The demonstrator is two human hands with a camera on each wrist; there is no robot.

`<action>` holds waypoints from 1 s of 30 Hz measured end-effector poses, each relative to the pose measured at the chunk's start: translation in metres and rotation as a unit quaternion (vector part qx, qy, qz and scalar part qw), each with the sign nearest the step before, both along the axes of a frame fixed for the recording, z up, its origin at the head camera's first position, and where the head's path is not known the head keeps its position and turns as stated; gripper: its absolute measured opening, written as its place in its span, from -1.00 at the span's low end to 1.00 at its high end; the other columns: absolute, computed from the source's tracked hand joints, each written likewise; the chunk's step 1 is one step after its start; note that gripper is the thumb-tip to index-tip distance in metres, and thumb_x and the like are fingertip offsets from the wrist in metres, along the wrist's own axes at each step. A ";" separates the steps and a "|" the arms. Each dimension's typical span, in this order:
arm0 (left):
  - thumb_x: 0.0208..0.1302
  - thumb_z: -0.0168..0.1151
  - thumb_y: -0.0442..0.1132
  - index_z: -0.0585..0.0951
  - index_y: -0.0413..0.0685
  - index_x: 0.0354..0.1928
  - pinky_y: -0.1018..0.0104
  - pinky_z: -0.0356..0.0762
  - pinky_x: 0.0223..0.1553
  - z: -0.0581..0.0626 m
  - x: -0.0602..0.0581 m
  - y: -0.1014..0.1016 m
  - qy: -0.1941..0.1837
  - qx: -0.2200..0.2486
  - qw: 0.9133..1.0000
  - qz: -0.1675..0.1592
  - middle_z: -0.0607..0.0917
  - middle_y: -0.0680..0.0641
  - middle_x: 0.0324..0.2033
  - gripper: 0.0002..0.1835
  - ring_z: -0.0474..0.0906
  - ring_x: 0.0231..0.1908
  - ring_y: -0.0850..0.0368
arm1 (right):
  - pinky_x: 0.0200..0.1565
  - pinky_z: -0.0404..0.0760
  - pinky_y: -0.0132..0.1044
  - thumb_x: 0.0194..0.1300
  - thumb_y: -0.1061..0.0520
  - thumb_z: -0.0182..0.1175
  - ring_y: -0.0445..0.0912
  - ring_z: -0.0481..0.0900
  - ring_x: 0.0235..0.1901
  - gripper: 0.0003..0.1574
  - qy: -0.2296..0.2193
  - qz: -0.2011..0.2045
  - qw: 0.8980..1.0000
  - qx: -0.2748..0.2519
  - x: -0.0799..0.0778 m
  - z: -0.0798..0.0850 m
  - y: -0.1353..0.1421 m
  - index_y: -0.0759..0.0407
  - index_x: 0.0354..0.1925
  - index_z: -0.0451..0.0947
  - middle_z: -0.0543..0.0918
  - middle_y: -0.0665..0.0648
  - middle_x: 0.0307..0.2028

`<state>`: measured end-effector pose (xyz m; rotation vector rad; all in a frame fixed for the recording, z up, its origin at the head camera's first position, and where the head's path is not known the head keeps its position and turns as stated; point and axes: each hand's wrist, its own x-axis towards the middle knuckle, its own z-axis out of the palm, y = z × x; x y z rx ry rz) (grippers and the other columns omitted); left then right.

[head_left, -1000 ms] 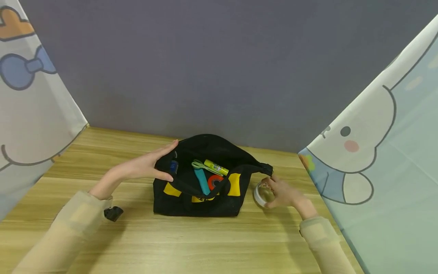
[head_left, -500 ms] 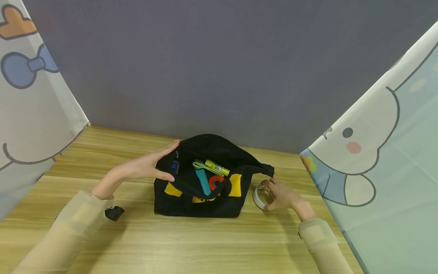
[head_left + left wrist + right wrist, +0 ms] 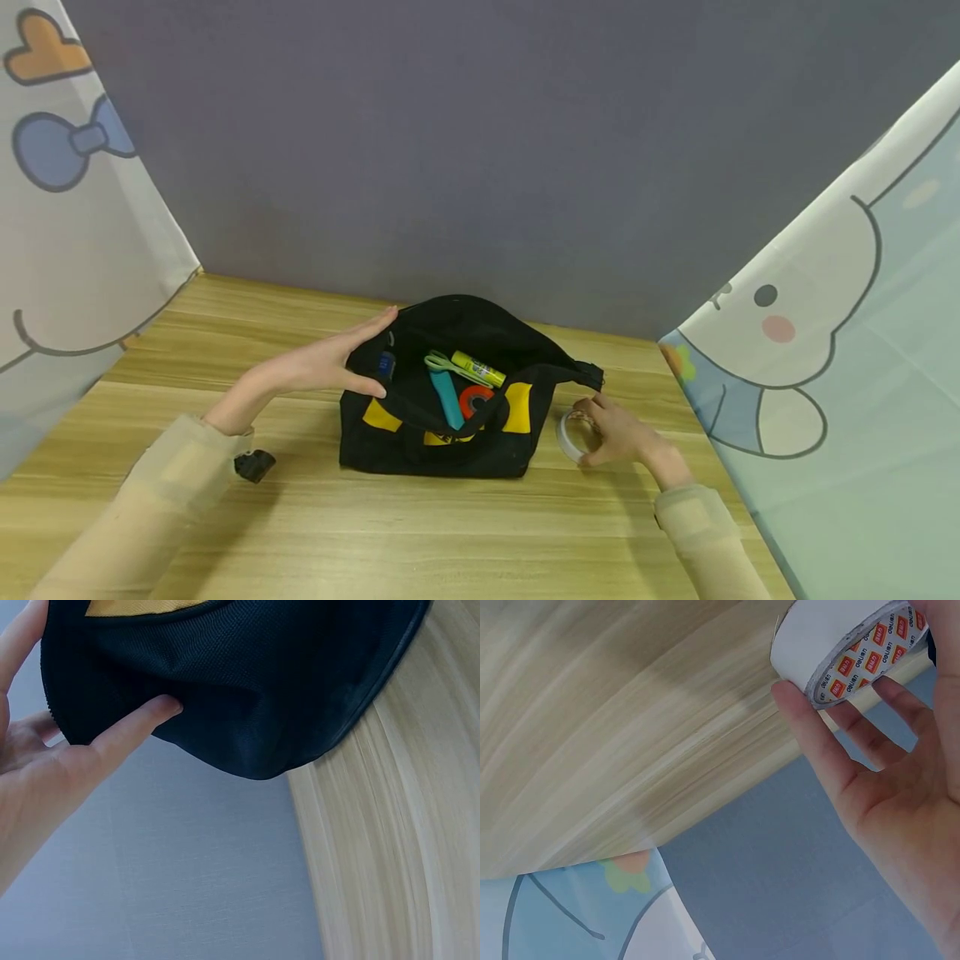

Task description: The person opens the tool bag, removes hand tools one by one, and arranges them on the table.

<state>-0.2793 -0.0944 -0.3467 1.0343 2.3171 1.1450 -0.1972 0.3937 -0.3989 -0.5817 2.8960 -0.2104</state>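
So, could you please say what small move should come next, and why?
Probably lift the tape roll toward the black bag: the right hand holds the roll beside it, and the bag gapes open, with the left hand touching it.

Head view downward, 2 wrist close-ups

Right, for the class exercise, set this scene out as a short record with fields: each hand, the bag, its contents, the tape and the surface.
Left hand: holds the left end of the bag
Right hand: holds the tape between thumb and fingers
Bag: black with yellow patches, mouth open
Contents seen: yellow tube, pale green item, teal item, orange ring, blue item
Tape: white roll, outside the bag, to its right
Surface: wood-grain table
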 end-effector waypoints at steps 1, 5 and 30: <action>0.20 0.41 0.04 -0.29 0.13 0.59 -0.37 -0.12 0.44 0.000 0.000 0.000 0.001 -0.001 1.000 -0.001 -0.32 -0.08 0.59 0.21 -0.34 0.57 -0.25 | -0.13 0.54 -0.12 -0.17 -0.10 0.60 -0.08 0.45 -0.20 -0.01 0.000 0.000 1.000 -0.001 0.001 0.000 -0.001 0.22 0.17 0.42 0.49 0.23 -0.01; 0.21 0.40 0.03 -0.29 0.13 0.59 -0.38 -0.12 0.44 0.000 0.001 -0.002 0.005 -0.003 1.000 -0.005 -0.32 -0.11 0.59 0.20 -0.34 0.57 -0.27 | -0.11 0.55 -0.07 -0.15 -0.11 0.61 -0.04 0.48 -0.17 0.00 -0.002 0.001 1.000 -0.005 0.002 -0.001 -0.002 0.23 0.18 0.41 0.49 0.25 0.01; 0.23 0.40 -0.01 -0.33 0.01 0.59 -0.36 -0.14 0.45 0.002 -0.001 0.003 0.000 -0.003 1.000 -0.018 -0.37 -0.11 0.59 0.22 -0.39 0.57 -0.26 | 0.16 0.38 0.36 0.18 -0.07 0.42 0.43 0.28 0.25 0.05 0.066 -0.045 0.996 -0.029 -0.007 0.114 0.010 0.34 0.41 0.14 0.22 0.48 0.32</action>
